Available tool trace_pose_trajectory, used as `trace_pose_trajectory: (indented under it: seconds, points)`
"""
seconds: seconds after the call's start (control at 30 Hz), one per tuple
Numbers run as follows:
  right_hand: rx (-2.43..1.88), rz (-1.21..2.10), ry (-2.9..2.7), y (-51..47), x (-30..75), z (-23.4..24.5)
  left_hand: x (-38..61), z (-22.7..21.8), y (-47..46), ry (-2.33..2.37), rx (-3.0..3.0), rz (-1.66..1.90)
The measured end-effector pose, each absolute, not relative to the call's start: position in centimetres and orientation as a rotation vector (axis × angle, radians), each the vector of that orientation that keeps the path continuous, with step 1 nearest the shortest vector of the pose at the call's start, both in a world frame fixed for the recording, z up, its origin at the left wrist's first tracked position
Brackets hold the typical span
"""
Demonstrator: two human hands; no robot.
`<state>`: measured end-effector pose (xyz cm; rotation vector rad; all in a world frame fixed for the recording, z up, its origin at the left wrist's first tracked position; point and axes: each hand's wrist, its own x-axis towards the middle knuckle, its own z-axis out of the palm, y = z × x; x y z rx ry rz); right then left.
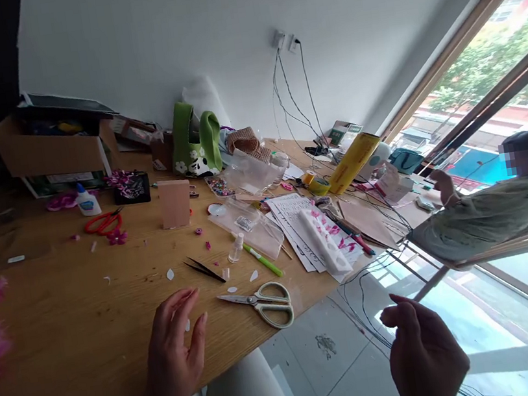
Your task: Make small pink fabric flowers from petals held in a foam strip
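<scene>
My left hand (pixel 174 348) is at the lower centre-left of the frame, over the front of the desk (pixel 63 305), open, with its fingers loosely bent and the thumb held apart. A white flake (pixel 187 325) shows in the gap between thumb and fingers. My right hand (pixel 428 352) is at the lower right, off the desk and above the tiled floor (pixel 325 353), fingers curled in; I cannot tell whether it pinches anything.

The pale-handled scissors (pixel 253 300) lie below the centre of the frame, nearest my left hand, blades slightly parted and pointing left. Just above them are the black tweezers (pixel 205 270), a small clear bottle (pixel 236 249) standing upright and a green pen (pixel 263 260). Red-handled scissors (pixel 103 224) lie farther left, beside a pink flower (pixel 117 237), with a white glue bottle (pixel 87 201) upright behind. At the right edge, another person (pixel 492 215) is seated.
</scene>
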<state>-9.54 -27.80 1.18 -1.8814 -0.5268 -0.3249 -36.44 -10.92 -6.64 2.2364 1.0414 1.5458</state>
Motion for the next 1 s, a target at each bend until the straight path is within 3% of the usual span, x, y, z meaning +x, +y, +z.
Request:
trace_pose_trajectory:
  seconds: [0.5,0.83,1.0]
  points:
    - [-1.905,-0.386,-0.57,-28.4,-7.9,1.2,-36.3,-6.7,-11.1,1.047,2.252,1.543]
    - [-2.04,0.044,-0.45,-26.5,0.4,-4.2,-36.5,-6.9,-11.1,1.043,2.268,1.525]
    - [-2.375,-0.062,-0.553,-23.5,3.5,-5.5,-36.2,-7.0,-11.0,1.041,2.268,1.521]
